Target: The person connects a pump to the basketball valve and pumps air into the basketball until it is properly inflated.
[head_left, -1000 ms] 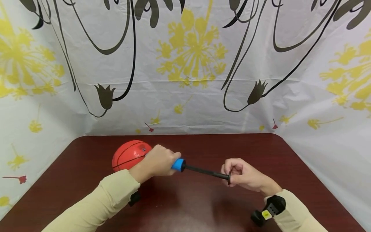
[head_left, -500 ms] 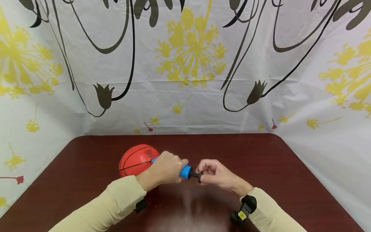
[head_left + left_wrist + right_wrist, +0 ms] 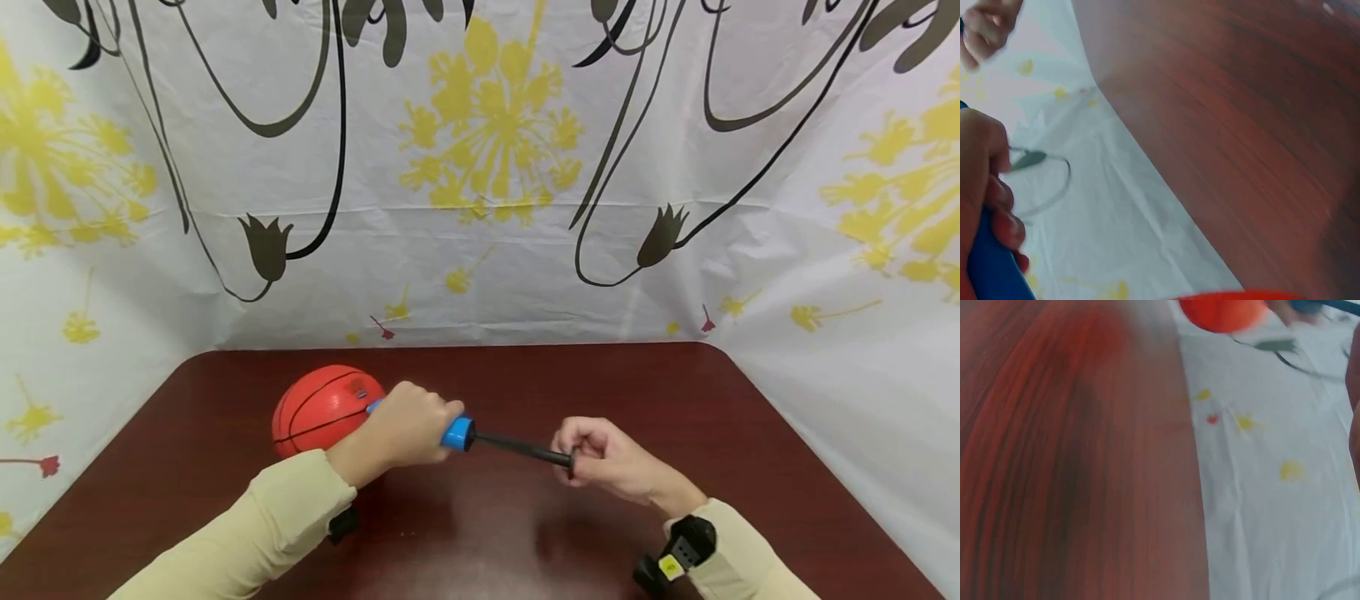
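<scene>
My left hand (image 3: 408, 429) grips the blue barrel of a hand pump (image 3: 456, 433), its fingers curled round it. The pump's left end meets a red ball with black lines (image 3: 318, 410); the exact joint is partly behind the hand. From the barrel's right end a black rod stands well out, and my right hand (image 3: 611, 458) pinches the small black handle at its tip. In the left wrist view the curled fingers (image 3: 1007, 228) wrap the blue barrel (image 3: 994, 269). The right wrist view catches the ball (image 3: 1225, 312) at its top, while the right hand shows only at the edge.
Beneath the hands lies a dark red-brown table (image 3: 495, 533) with rounded far corners. A white sheet with yellow and grey plant prints (image 3: 480, 275) hangs behind and at both sides. Dark cameras (image 3: 678, 554) are strapped to the wrists.
The right hand pushed the rod into the barrel, moving left, then drew it back out to the right. The ball and left hand shifted slightly right, then back left.
</scene>
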{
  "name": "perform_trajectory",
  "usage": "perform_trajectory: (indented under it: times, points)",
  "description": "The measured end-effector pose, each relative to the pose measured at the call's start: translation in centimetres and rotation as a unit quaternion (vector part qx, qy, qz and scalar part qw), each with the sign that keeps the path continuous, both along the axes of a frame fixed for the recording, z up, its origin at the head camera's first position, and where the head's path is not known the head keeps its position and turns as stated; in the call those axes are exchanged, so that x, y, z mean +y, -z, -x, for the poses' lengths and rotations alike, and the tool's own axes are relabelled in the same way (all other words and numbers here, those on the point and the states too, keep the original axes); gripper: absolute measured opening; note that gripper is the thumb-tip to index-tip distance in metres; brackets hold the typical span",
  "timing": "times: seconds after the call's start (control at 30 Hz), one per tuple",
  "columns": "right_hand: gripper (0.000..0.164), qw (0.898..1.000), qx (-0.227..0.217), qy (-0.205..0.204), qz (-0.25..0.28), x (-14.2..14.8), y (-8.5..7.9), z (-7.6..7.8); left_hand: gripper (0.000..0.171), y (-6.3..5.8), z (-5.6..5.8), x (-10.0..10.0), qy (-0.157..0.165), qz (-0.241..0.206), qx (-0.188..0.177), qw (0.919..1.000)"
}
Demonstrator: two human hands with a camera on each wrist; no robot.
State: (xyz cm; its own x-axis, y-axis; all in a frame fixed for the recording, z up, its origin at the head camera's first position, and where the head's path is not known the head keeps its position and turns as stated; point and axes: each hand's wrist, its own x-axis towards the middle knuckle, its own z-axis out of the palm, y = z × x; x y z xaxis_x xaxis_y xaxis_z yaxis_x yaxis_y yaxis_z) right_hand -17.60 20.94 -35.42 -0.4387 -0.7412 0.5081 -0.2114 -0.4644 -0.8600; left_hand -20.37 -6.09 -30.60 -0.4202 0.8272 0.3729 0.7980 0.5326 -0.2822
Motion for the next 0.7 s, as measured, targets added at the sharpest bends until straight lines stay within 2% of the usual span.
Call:
perform_trajectory:
  times: [0.17,0.3,0.4,0.47,0.6,0.7]
  points:
    - [0.010,0.997,0.004,0.073,-0.014,-3.4,-0.1,0.7,0.028,-0.3,-0.3,1.6,-0.004,-0.009,0.013,0.9999]
    - [0.007,0.993,-0.006,0.106,-0.058,-3.8,-0.1,0.7,0.028,0.1,-0.3,1.8,0.011,0.006,0.009,0.9999]
    - [0.009,0.993,-0.016,0.089,-0.073,-2.9,-0.4,0.3,0.029,0.5,-0.3,1.2,0.026,0.015,-0.003,0.9996]
    - [0.008,0.996,-0.020,0.065,-0.062,-2.0,-0.7,0.1,0.029,0.6,-0.3,0.5,0.031,0.008,-0.001,0.9995]
    - [0.009,1.000,-0.009,-0.002,-0.020,0.1,-0.9,0.2,0.031,0.6,-0.1,-0.8,0.023,-0.007,0.007,0.9997]
    - [0.012,1.000,0.007,-0.024,-0.006,0.8,-0.8,0.5,0.030,0.5,0.1,-1.1,0.015,-0.010,0.011,0.9998]
